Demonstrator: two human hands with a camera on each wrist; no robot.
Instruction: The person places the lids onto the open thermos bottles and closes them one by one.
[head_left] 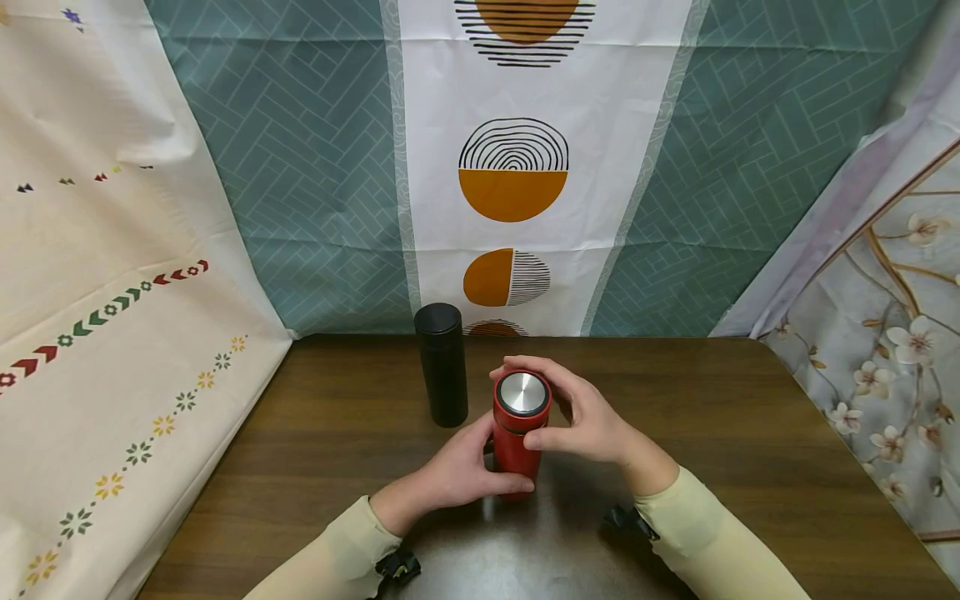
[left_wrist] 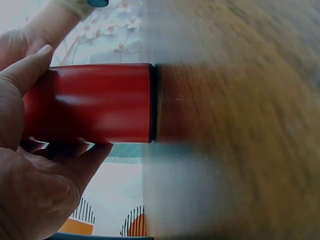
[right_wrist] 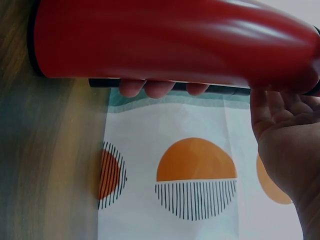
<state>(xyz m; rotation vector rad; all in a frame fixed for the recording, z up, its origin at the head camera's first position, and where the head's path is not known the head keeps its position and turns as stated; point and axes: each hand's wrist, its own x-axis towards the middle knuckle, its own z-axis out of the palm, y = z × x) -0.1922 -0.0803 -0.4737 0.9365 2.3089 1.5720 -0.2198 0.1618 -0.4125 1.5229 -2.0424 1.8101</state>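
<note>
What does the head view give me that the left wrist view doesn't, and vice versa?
Only the head view: the black flask standing on the tabletop, and the silver top of the red flask.
Only the left wrist view: the red flask's dark base ring, seen side-on.
Both: the red flask's body held by the left hand, at least part of the right hand, the tabletop and the hanging cloth with orange shapes.
</note>
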